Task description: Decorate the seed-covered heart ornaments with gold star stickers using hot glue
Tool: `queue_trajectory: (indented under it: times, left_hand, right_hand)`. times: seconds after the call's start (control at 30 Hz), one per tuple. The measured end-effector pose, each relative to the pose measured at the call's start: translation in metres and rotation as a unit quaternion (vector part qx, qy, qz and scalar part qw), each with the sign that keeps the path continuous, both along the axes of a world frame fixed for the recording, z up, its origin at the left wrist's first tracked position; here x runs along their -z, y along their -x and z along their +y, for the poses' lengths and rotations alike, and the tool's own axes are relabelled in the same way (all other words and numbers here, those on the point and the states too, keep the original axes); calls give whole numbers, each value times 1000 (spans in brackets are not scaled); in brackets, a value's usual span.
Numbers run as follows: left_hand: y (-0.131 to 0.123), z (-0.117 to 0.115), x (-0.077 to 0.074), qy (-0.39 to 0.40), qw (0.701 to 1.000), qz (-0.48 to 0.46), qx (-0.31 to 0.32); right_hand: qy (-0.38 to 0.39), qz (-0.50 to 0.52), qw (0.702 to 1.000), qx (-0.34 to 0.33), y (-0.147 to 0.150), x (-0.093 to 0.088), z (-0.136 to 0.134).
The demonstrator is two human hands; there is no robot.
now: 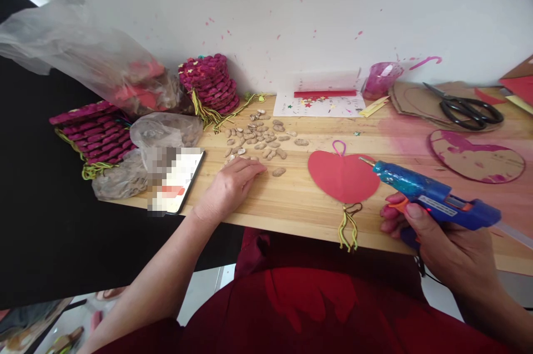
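Note:
My right hand (449, 243) grips a blue hot glue gun (433, 196), with fingers around its orange trigger and the nozzle pointing left. Just below and left of the nozzle tip, a red paper heart (343, 176) lies on the wooden table. A pink loop (339, 147) tops the heart, and a yellow-green and dark string tassel (348, 229) hangs at its bottom. My left hand (233, 185) rests on the table with fingers stretched to the right, beside loose peanuts (260, 135). Under its palm the view is hidden.
A phone (179, 182), plastic bags (112, 65) and bundles of magenta peanuts (212, 82) stand left. At the back are white paper with stars (287, 109) and a pink-stained cup (381, 79). Black scissors (470, 112) lie on cardboard (410, 101) near a cardboard heart (478, 162).

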State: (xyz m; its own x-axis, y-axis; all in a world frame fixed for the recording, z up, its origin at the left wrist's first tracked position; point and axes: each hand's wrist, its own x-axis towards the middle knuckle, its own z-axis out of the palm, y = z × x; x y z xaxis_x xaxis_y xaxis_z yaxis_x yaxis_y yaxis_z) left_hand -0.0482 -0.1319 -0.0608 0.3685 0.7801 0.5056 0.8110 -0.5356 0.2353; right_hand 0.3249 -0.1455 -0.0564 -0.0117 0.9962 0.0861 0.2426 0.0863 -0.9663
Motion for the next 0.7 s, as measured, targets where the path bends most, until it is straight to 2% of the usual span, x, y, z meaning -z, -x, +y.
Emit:
queue_trajectory:
  times: [0.27, 0.7]
  left_hand:
    - [-12, -4, 5, -30, 999, -14, -34]
    - [-29, -5, 4, -45, 991, -21, -126]
  right_hand:
    - [-1, 0, 1000, -7, -3, 2, 1]
    - [-28, 6, 999, -16, -1, 1, 2]
